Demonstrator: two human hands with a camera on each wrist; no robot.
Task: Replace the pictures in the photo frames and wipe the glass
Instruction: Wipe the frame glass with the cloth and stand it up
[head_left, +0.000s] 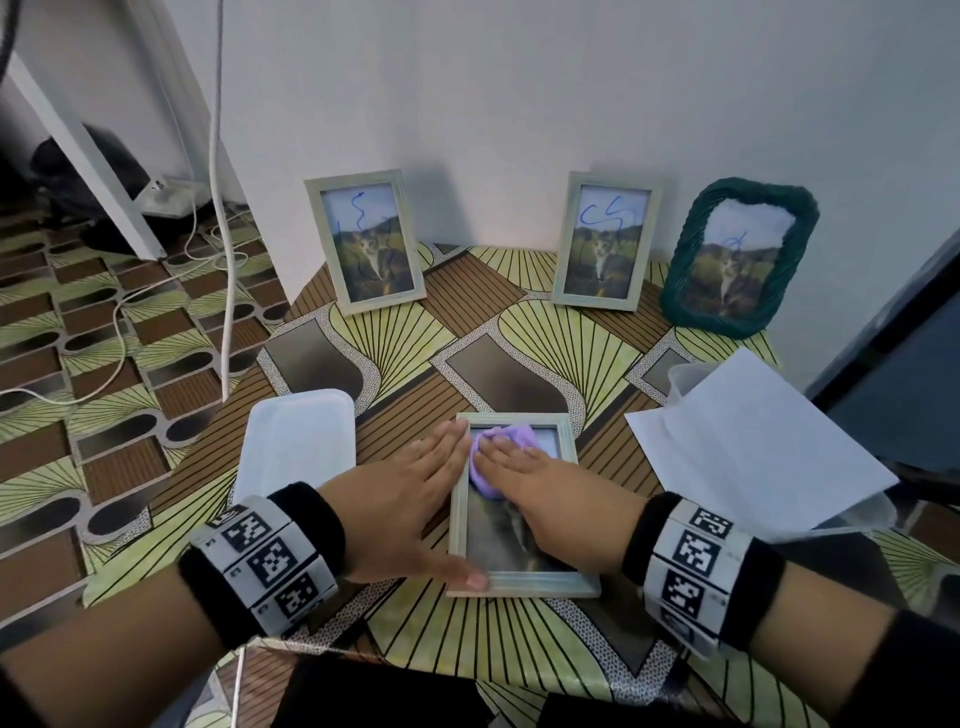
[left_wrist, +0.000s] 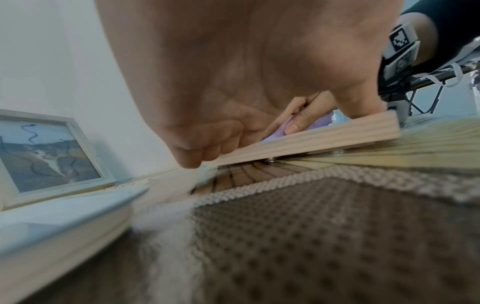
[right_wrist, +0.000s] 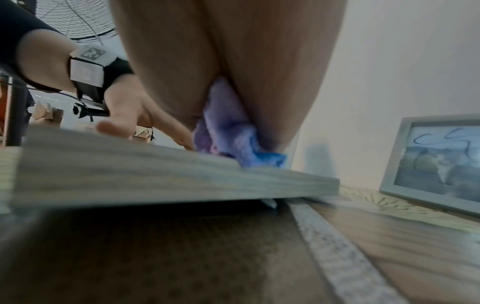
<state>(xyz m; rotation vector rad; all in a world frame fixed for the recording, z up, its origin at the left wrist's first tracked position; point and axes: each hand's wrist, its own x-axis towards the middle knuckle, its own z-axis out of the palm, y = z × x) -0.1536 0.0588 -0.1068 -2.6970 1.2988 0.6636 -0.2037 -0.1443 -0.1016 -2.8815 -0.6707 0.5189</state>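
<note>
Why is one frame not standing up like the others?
It is lying flat. The frame rests on the table under both hands while the cloth wipes it.

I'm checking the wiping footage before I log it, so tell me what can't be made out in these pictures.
- Glass of the flat frame: in the head view the right hand and purple cloth cover much of it, so marks beneath are hidden.
- The same glass: both wrist views see only the frame's edge.
- Container under the white paper: mostly covered in the head view.
- Tablecloth: blurred in the right wrist view.
</note>
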